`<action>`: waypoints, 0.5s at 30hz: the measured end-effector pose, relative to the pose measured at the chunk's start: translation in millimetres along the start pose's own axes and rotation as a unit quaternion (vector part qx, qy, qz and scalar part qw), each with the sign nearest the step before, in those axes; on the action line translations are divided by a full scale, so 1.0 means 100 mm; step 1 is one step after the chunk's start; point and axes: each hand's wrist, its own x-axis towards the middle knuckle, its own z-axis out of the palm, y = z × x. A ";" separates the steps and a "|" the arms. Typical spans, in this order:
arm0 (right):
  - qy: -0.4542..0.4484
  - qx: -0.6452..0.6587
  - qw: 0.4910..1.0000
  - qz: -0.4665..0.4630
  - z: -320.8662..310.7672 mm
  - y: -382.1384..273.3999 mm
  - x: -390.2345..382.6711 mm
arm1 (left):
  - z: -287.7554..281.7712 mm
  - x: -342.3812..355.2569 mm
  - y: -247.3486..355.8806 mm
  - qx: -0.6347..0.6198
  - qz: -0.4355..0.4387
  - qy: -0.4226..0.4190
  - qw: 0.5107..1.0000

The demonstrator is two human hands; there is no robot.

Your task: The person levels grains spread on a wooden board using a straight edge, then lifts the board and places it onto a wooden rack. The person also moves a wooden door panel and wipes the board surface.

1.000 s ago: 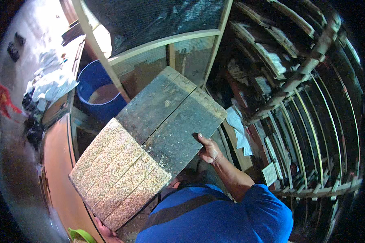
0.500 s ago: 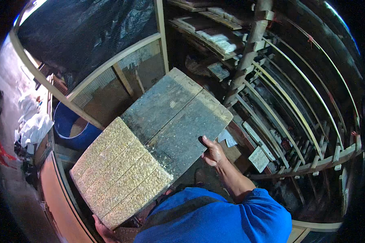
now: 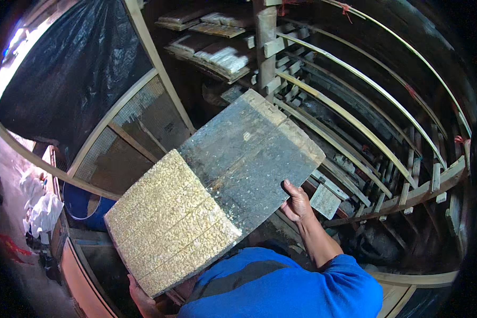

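A wide dark wooden board [image 3: 249, 151] is held out in front of me at a slant. Over its nearer left half lies a pale yellow, crumbly-looking slab [image 3: 167, 228], scored with several straight lines. My right hand [image 3: 297, 204] grips the board's right edge, thumb on top and fingers beneath. Down at the lower left, my left hand [image 3: 139, 296] is at the slab's near corner, its fingers mostly hidden under the load. Scattered crumbs dot the dark bare half.
To the right stands a rack of wooden rails [image 3: 350, 119] on a post [image 3: 266, 47]. Boards with pale slabs [image 3: 222, 55] are stacked on it at the back. A mesh-panelled wooden frame [image 3: 127, 135] with black plastic sheeting [image 3: 79, 85] and a blue barrel [image 3: 85, 204] are at left.
My view has swung to the right, so frame, barrel and rack sit further left in the picture. The board has come slightly right with it, both hands still on it.
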 end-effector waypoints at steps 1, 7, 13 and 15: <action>0.002 0.003 1.000 -0.007 -0.04 -0.06 -0.02 | 0.07 0.01 0.00 0.015 -0.004 -0.009 1.000; 0.002 0.015 0.999 -0.048 -0.18 -0.26 -0.11 | 0.38 0.19 0.03 0.054 -0.019 -0.020 0.998; 0.002 0.016 0.995 -0.101 -0.23 -0.46 -0.12 | 0.74 0.30 0.05 0.049 -0.024 -0.060 0.997; 0.022 0.010 0.992 -0.124 -0.25 -0.54 -0.09 | 0.88 0.33 0.04 0.049 -0.022 -0.070 0.996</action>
